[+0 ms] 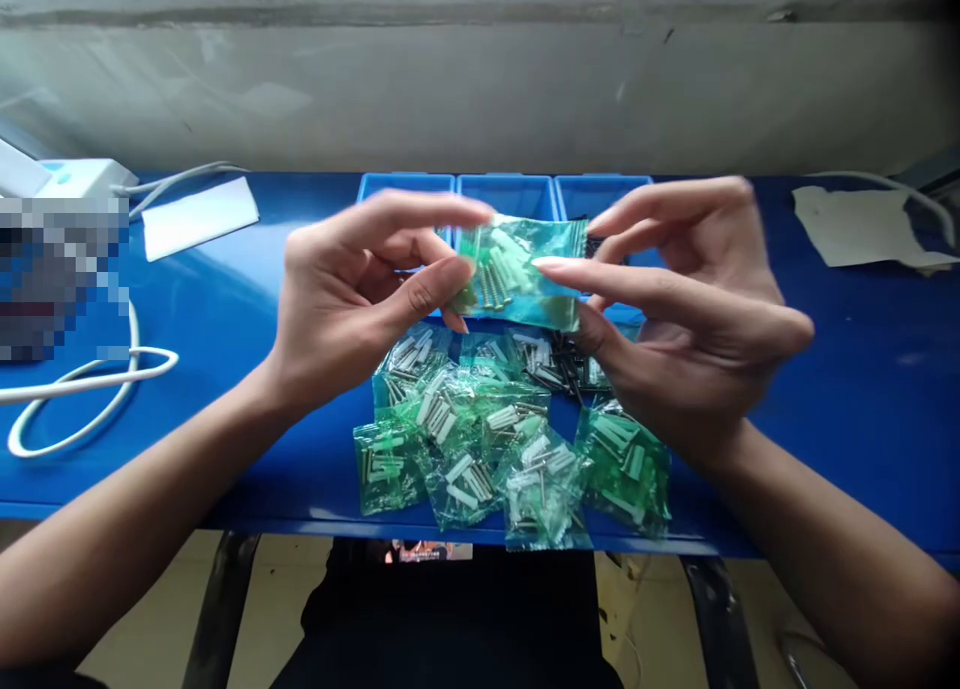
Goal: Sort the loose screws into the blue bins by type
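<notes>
A clear green plastic packet of screws and wall plugs (517, 269) is held up in front of me, above the table. My left hand (367, 279) pinches its left end between thumb and fingers. At the right end, my right hand (675, 309) grips it, with one finger laid across the front. Inside, pale plugs and several screws lie gathered toward the left half. Below my hands, a pile of similar green packets (457, 489) covers the table's front middle. Some dark screws (566, 364) show at the back of that pile, partly hidden by my right hand.
Blue compartment bins (502, 184) stand behind my hands, their insides mostly hidden. On the blue table (285, 479) lie a white card (199, 219), a white cable (112, 379) and, at the right, a pale paper sheet (855, 229). A wall rises behind.
</notes>
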Demonstrator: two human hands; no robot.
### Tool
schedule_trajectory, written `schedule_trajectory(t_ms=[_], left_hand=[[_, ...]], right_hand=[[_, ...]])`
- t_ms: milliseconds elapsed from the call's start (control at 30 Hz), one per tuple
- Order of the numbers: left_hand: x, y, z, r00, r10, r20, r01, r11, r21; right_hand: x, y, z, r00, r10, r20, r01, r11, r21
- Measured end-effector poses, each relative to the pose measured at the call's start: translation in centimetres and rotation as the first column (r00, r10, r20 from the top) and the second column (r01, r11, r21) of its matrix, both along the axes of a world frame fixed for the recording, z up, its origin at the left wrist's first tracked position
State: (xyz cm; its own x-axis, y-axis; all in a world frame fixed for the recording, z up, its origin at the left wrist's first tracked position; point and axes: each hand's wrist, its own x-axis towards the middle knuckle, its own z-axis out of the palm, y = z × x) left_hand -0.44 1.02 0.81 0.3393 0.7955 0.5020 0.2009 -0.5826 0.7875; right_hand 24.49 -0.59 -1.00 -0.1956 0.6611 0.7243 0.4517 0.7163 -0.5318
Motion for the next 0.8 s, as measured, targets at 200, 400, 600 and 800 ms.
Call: schedule_trajectory(t_ms=[200,400,600,800], left_hand=[[-0.3,1.0,-1.5,0.999,0.024,-0.046,-0.008,0.946,0.323],[-0.5,1.0,-1.3,0.916,0.215,-0.34,0.058,0.767,0.639],[-0.6,1.3,-0.8,0.903,0.286,-0.322,0.028,0.707,0.707],[-3.0,2.8,-0.3,0.742,0.568,-0.357,-0.301,0.757,0.58]], right_hand=[[-1.0,0.3,0.3,0.95,0.015,-0.31,-0.08,0.977,-0.198],[-1.2,0.1,1.1,0.868,0.132,-0.478,-0.338,0.863,-0.375],[-1.0,0.2,1.2,0.909,0.139,-0.392,-0.31,0.855,-0.416],[-0.7,0.5,1.2,0.953,0.035,-0.3,-0.125,0.95,-0.286]])
